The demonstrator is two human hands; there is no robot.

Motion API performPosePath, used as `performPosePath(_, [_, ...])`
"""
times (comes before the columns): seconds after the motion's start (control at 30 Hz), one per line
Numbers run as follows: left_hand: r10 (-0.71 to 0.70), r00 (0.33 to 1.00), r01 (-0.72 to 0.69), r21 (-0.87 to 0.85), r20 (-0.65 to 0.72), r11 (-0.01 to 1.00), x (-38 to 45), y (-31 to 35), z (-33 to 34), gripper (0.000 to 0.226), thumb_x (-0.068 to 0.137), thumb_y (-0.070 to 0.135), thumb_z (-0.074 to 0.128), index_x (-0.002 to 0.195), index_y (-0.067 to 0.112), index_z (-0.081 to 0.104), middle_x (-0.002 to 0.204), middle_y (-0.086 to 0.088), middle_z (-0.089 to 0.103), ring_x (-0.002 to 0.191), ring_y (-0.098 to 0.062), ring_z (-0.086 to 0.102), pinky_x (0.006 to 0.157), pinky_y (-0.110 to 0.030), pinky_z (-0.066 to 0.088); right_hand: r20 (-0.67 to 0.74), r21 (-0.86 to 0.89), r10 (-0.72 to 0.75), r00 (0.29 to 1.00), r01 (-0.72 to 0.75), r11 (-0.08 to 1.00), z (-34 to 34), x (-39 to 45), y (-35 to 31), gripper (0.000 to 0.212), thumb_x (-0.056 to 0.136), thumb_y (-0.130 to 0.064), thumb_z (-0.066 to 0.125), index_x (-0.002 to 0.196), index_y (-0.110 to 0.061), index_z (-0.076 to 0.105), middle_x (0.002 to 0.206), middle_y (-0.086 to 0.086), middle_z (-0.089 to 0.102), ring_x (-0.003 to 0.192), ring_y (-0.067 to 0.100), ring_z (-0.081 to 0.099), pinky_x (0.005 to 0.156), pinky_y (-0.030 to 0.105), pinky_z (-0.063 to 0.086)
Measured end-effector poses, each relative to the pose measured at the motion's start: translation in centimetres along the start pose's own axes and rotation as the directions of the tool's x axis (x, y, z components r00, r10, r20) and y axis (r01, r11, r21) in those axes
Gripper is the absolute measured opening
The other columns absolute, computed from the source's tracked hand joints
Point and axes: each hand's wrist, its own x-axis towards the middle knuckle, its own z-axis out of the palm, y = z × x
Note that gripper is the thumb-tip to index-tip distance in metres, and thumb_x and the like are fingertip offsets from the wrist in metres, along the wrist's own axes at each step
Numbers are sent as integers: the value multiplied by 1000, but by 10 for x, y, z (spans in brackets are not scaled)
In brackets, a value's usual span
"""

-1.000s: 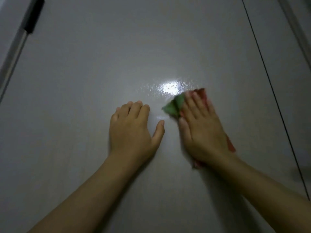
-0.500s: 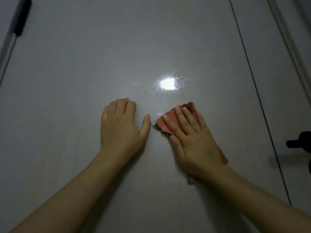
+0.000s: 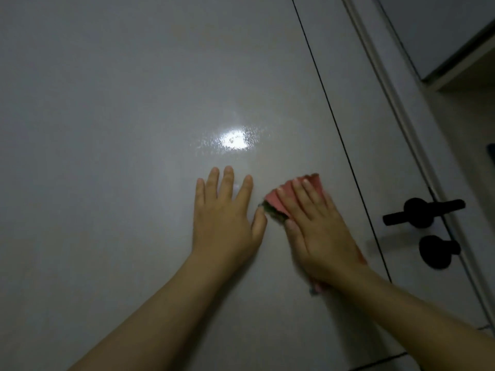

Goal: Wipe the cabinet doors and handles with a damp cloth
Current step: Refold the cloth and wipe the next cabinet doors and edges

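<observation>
A glossy pale grey cabinet door (image 3: 134, 129) fills most of the head view, with a bright light glare above my hands. My right hand (image 3: 318, 231) lies flat with straight fingers on a pink cloth with a green edge (image 3: 278, 200), pressing it against the door. Part of the cloth shows past the fingertips and below the wrist. My left hand (image 3: 225, 223) rests flat on the door just left of the cloth, fingers spread, its thumb tip close to the cloth's green edge.
A thin dark seam (image 3: 340, 129) runs down the door's right side. Beyond it, a black lever handle (image 3: 422, 211) and a black round knob (image 3: 438, 251) stick out from a neighbouring door. A pale frame (image 3: 388, 103) rises at upper right.
The view has swung right, bringing the black handle and knob fully into sight and losing the bar at upper left. My right hand slid the cloth down and rightwards; left fingers straightened out.
</observation>
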Motion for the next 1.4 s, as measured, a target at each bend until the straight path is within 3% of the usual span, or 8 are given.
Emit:
performPosePath(0.2, [-68, 998, 68, 5, 11, 998, 4, 15, -6, 88, 77, 64, 3, 142, 19, 40, 153, -16, 28, 143, -37, 16, 116, -52, 8, -131, 50, 547, 827, -546, 836, -8, 65, 46, 60, 98, -36, 10, 152, -11, 3, 160, 11, 3, 147, 22, -2, 119, 41, -3])
performPosePath(0.4, [-73, 997, 73, -24, -21, 997, 6, 15, -4, 82, 80, 63, 15, 133, 14, 52, 146, -20, 40, 138, -42, 28, 114, -57, 16, -53, 6, 302, 952, -303, 953, -6, 5, 35, 58, 94, -42, 6, 148, -23, -8, 158, 1, -4, 146, 15, -6, 118, 34, -8])
performPosePath(0.6, [-81, 996, 80, -14, -42, 997, 5, 17, 3, 83, 80, 66, 13, 135, 15, 49, 149, -19, 36, 140, -41, 23, 114, -57, 11, -177, 17, 638, 749, -646, 763, -7, 34, 88, 68, 90, -38, 7, 151, -9, 11, 158, 14, 11, 146, 26, 6, 119, 40, -2])
performPosePath(0.8, [-80, 995, 79, -16, -64, 997, 6, 16, 7, 81, 80, 67, 17, 129, 14, 54, 144, -21, 42, 138, -43, 28, 113, -59, 16, -115, 25, 492, 863, -492, 870, 0, 1, 59, 64, 93, -41, 8, 152, -18, 2, 159, 11, -1, 147, 22, -4, 114, 30, -14])
performPosePath(1.0, [-49, 995, 46, -45, -84, 998, 6, 14, 7, 78, 80, 66, 24, 124, 10, 57, 139, -23, 46, 133, -46, 33, 111, -60, 19, -148, 45, 708, 690, -711, 702, -4, 35, 79, 59, 100, -36, 13, 151, -7, 7, 157, 21, 3, 146, 31, -1, 118, 40, -8])
performPosePath(1.2, [-39, 995, 34, -57, -89, 998, 6, 14, 6, 77, 81, 64, 27, 121, 8, 59, 135, -25, 50, 130, -47, 38, 108, -62, 24, -89, -25, 636, 767, -640, 768, 0, 31, 28, 59, 102, -39, 12, 151, -12, -5, 158, 18, -8, 146, 27, -12, 116, 40, -14])
performPosePath(1.3, [-38, 992, 31, -55, -121, 998, 7, 14, 9, 73, 82, 62, 31, 119, 7, 61, 132, -26, 52, 126, -48, 42, 106, -63, 28, -58, 12, 714, 697, -715, 699, -9, 75, 42, 58, 102, -39, 12, 152, -13, -4, 158, 17, -8, 146, 28, -11, 117, 41, -12])
performPosePath(1.4, [-31, 986, 24, -39, -166, 999, 8, 13, 13, 69, 83, 59, 34, 116, 6, 63, 128, -26, 55, 122, -49, 46, 102, -64, 31, -64, 51, 844, 532, -843, 535, -18, 119, 68, 58, 101, -41, 12, 152, -16, -2, 158, 16, -5, 146, 31, -8, 116, 45, -12])
